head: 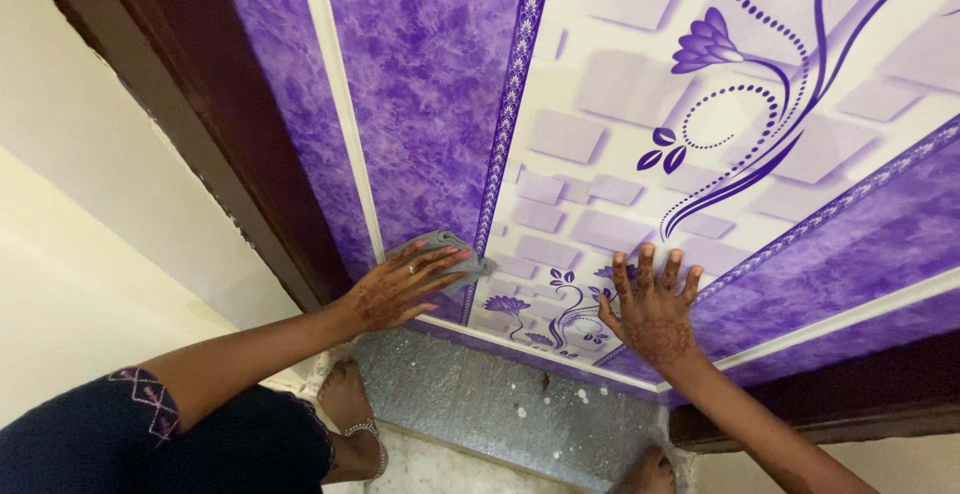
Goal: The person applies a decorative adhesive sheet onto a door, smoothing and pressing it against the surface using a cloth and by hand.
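A purple door (620, 134) fills most of the view, its panel printed with marbled violet bands, pale raised-brick shapes and a dark floral scroll, inside a dark brown frame (200, 124). Below it, toward 6 o'clock, lies a grey speckled stone threshold (470, 394) with small white flecks on it; two bare feet stand there, one with an anklet (365, 430).

The left hand (400, 284), at about 8 o'clock of the door, presses a grey cloth (455, 252) flat against the panel's lower edge, just beside the white trim strip. Its fingers are spread and laid over the cloth, pinning it rather than clenching it. The cloth is small, folded, soft-looking, with one corner poking out past the fingertips at 2 o'clock of the hand.

The right hand (650, 309), near 6 o'clock, rests open-palmed on the panel, fingers released and splayed, holding nothing.

Because the cloth is only pinned by flat fingers, it could slip out and drop onto the threshold if pressure eases. The door may also swing under the lean of both hands, though whether it is latched cannot be told from this angle.
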